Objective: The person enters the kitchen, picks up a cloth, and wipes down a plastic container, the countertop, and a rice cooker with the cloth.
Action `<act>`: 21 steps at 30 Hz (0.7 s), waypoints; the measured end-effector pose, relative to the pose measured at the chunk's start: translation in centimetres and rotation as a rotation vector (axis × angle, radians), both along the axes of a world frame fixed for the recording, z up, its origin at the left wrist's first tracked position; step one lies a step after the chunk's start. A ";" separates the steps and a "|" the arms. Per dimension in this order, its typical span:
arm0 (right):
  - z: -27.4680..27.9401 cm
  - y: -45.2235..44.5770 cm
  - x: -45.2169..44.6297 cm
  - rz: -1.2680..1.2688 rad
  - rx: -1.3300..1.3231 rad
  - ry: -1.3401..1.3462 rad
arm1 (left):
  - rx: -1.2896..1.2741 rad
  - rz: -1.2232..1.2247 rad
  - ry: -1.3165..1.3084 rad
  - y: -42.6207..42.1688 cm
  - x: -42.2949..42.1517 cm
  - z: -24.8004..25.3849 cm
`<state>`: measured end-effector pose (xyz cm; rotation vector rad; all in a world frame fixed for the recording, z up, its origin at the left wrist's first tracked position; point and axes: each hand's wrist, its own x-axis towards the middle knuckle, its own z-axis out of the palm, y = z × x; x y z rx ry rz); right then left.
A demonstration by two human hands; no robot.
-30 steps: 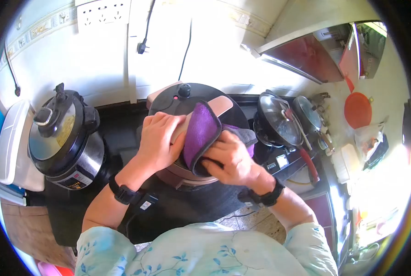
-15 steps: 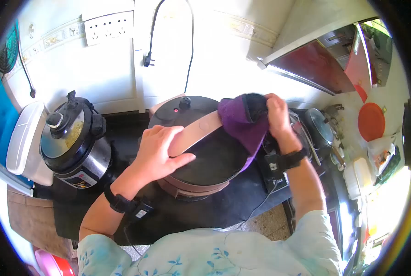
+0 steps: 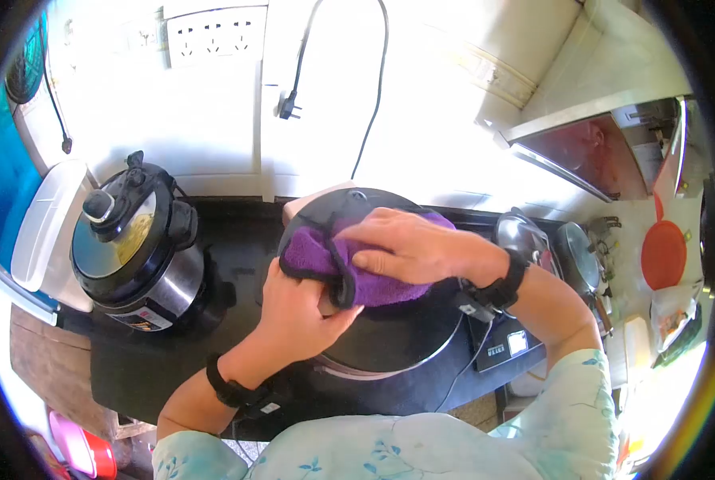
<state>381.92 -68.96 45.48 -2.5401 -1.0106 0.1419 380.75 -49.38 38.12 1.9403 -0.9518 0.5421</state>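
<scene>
A purple cloth with a black border (image 3: 385, 290) lies bunched over the top of a round, dark-lidded appliance with a pinkish base, which looks like an electric griddle (image 3: 405, 334). My right hand (image 3: 413, 250) presses down on the cloth, fingers bent and gripping it. At the near left of the lid, my left hand (image 3: 300, 316) closes around the pale lid handle (image 3: 326, 304). Most of that handle is hidden under the cloth and my fingers. The cloth's left edge touches my left hand.
A pressure cooker (image 3: 161, 276) stands left, beside a white plastic container (image 3: 49, 228). On the right are a black electronic device with a lit panel (image 3: 505, 346), lidded pans (image 3: 577, 256) and a hanging red ladle-like utensil (image 3: 663, 254). A plug (image 3: 289, 106) hangs on the wall behind.
My right hand has brought the cloth leftward and down over the handle and lid. My left hand has closed around the handle from a looser hold. The view has shifted slightly.
</scene>
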 end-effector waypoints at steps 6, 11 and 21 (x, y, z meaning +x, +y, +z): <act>-0.9 -1.3 0.8 -0.057 0.020 0.059 | 0.086 -0.035 0.053 0.5 0.2 0.1; -1.3 -4.4 2.2 -0.077 0.108 0.023 | 0.075 -0.041 0.062 0.7 0.3 -0.5; -0.8 -12.7 3.2 -0.973 0.143 -0.103 | -0.067 -0.079 0.033 0.6 1.1 -0.9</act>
